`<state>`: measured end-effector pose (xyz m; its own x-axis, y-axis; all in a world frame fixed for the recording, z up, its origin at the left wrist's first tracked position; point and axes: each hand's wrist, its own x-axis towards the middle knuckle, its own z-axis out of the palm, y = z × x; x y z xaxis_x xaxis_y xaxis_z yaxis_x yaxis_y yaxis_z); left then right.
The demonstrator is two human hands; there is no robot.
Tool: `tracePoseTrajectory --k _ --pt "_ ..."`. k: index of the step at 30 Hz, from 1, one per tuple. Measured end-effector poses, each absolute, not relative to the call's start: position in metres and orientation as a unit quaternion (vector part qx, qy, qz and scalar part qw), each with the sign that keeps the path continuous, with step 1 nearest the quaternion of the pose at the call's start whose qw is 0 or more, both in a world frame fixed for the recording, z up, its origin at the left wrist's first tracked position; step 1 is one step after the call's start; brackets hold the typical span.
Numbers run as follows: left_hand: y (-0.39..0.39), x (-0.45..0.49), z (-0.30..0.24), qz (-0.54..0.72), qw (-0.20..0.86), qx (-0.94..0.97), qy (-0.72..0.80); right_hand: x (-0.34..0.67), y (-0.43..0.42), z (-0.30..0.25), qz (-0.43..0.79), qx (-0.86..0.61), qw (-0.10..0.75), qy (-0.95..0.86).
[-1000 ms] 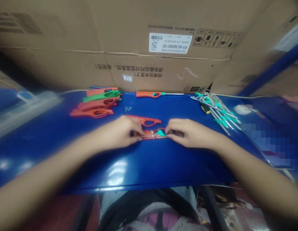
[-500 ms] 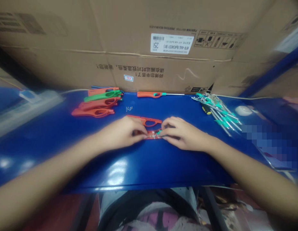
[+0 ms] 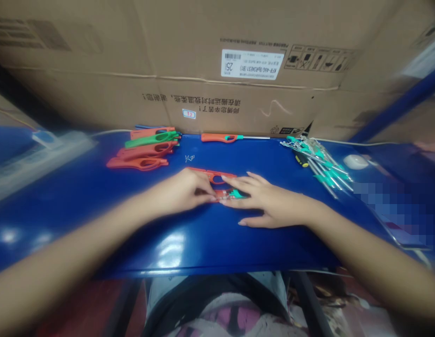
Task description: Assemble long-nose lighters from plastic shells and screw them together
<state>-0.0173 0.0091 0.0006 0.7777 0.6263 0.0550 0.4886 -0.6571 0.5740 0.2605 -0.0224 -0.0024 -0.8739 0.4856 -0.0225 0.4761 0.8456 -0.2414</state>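
On the blue table lies an orange lighter shell half [image 3: 221, 195] with a green trigger [image 3: 235, 194] and small pale parts inside. My left hand [image 3: 184, 191] pinches this shell half at its left end, thumb and fingers closed. Over its right part my right hand [image 3: 269, 199] is spread, fingers apart, with fingertips touching or just above the shell and its parts. Just behind lies a second orange shell half [image 3: 217, 176] with an oval finger hole, its left part hidden by my left hand and its right end under my right fingertips.
Several orange and green lighter shells [image 3: 143, 150] are stacked at the back left. A whole orange lighter [image 3: 217, 138] lies by the cardboard [image 3: 115, 107]. At right are metal tubes with green triggers [image 3: 322, 164], a yellow-black tool [image 3: 302, 160] and a white mouse-like object [image 3: 355, 162].
My right hand has opened from a pinch at the green trigger and spread its fingers over the shell halves. My left hand stays in place, still pinching the front shell half.
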Motion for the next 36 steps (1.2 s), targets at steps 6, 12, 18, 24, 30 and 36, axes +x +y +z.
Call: tracePoseTrajectory --k 6,12,18,24,30,36 --pt "0.010 -0.019 0.001 0.129 0.280 0.901 0.306 0.261 -0.016 -0.008 0.123 -0.239 0.053 -0.962" --pt "0.015 -0.025 0.007 0.158 0.278 0.875 0.363 0.267 -0.001 -0.016 0.053 -0.326 0.172 -0.928" --pt "0.025 -0.036 0.012 0.129 0.025 0.921 0.366 0.274 0.003 -0.016 0.014 -0.350 0.160 -0.923" --pt "0.029 -0.039 0.008 0.072 -0.044 0.931 0.355 0.272 0.002 -0.020 0.044 -0.340 0.149 -0.927" --pt "0.033 -0.037 0.001 0.070 -0.051 0.933 0.350 0.272 0.001 -0.019 0.039 -0.342 0.161 -0.925" --pt "0.033 -0.035 -0.001 0.098 -0.073 0.932 0.342 0.269 -0.002 -0.015 0.023 -0.341 0.173 -0.924"
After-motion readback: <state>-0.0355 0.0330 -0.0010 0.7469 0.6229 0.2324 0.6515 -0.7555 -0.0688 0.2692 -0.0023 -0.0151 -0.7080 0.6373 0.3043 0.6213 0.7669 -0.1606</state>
